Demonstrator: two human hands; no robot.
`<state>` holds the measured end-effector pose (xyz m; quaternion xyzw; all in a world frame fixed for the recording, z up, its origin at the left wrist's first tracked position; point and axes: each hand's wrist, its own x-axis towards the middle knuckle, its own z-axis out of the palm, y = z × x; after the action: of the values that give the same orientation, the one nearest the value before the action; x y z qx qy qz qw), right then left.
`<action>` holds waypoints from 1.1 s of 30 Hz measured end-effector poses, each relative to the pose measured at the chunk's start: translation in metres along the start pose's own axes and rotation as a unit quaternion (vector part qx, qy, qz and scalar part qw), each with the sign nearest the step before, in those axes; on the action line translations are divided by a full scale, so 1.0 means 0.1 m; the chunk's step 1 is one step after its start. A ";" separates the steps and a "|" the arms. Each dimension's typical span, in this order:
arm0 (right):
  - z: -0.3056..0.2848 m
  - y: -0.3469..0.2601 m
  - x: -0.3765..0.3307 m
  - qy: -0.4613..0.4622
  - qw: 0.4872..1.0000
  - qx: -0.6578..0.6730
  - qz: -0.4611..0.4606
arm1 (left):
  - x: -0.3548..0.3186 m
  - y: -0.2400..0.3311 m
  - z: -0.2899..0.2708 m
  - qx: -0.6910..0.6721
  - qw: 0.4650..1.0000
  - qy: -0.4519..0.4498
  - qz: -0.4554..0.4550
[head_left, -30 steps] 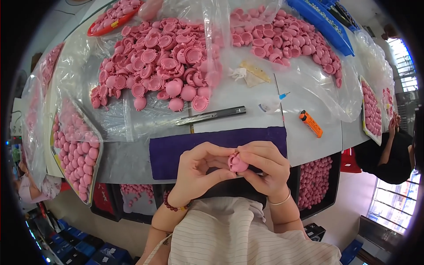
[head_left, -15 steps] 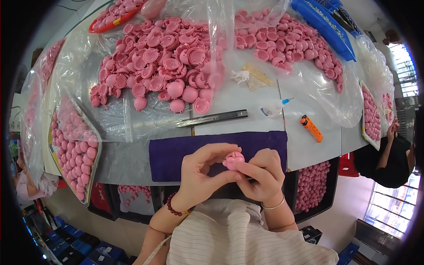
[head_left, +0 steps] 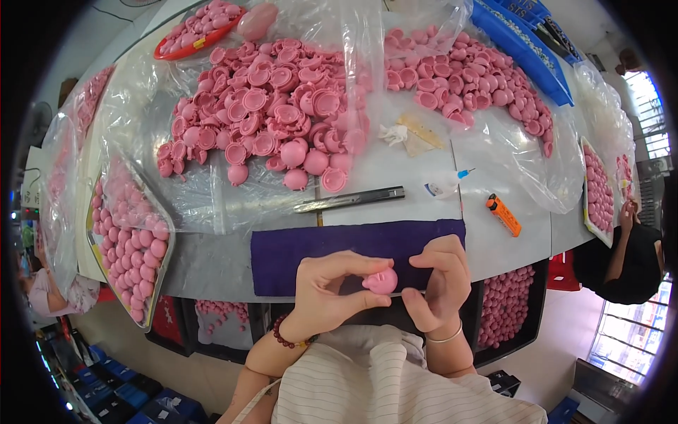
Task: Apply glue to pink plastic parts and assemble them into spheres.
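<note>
Between the thumb and fingers of my left hand (head_left: pixel 326 288) is a small round pink plastic piece (head_left: pixel 382 281), held above the dark purple cloth (head_left: pixel 282 244). My right hand (head_left: pixel 441 283) is just to the right of it, thumb and fingers apart and nothing between them. Beyond the cloth lies a large heap of pink cup-shaped half shells (head_left: pixel 258 99) on clear plastic, some of them closed into balls. A dark metal-and-black cutter knife (head_left: pixel 349 199) rests between heap and cloth.
Further right are an orange lighter-shaped tool (head_left: pixel 503 215), a small bottle with a blue needle tip (head_left: pixel 443 186) and a second pink heap (head_left: pixel 473 78). A tray of pink balls (head_left: pixel 168 272) stands left. Below the table edge sit black bins (head_left: pixel 538 304). A co-worker (head_left: pixel 614 265) sits right.
My right hand has let go of the pink piece and opened, moving slightly right. My left hand keeps hold of it. The whole view has shifted a little.
</note>
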<state>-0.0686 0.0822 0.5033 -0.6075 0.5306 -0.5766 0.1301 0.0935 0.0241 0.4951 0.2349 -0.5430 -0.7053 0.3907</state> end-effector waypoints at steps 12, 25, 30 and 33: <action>-0.06 0.02 0.06 0.090 0.983 0.009 0.161 | -0.12 -0.09 -0.01 -0.007 0.997 0.053 0.059; -0.17 0.28 0.39 0.088 0.967 -0.221 0.094 | -0.06 0.04 0.03 -0.041 0.999 0.000 0.014; -0.18 -0.02 0.33 0.090 0.987 -0.080 0.104 | -0.14 -0.14 -0.10 -0.018 0.999 0.011 0.040; -0.05 0.01 0.27 0.046 0.994 0.004 0.102 | -0.13 -0.20 -0.09 -0.070 0.996 0.027 0.051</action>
<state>-0.0793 0.0631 0.5192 -0.5219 0.5930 -0.5901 0.1665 0.1015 0.0312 0.4720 0.1979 -0.4927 -0.7142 0.4561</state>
